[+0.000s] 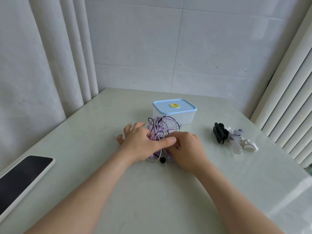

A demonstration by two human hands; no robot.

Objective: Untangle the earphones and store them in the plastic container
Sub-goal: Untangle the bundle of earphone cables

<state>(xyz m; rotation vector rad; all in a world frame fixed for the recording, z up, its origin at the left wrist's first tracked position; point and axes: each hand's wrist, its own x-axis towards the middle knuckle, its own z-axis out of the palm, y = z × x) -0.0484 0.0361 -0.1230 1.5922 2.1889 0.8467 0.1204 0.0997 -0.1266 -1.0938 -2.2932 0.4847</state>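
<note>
Frame centre: left hand (141, 143), fingers spread, presses the tangled earphones (160, 128), right hand (186, 149) pinches them; their long axis runs up-frame toward the lidded plastic container (174, 114).

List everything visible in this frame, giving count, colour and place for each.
earphone tangle: one knot of cords, purple, black and grey, table centre, in front of the container
plastic container: one, clear with a light blue lid on, behind the tangle
small flat pieces: one pile, black, white and lilac, right of the tangle
phone: one, black screen, white edge, near left
table: one, pale green
curtain: white, left
slatted panel: white, right
tiled wall: white, behind
left hand: rests on the tangle, fingers spread
right hand: fingers curled into the tangle
</note>
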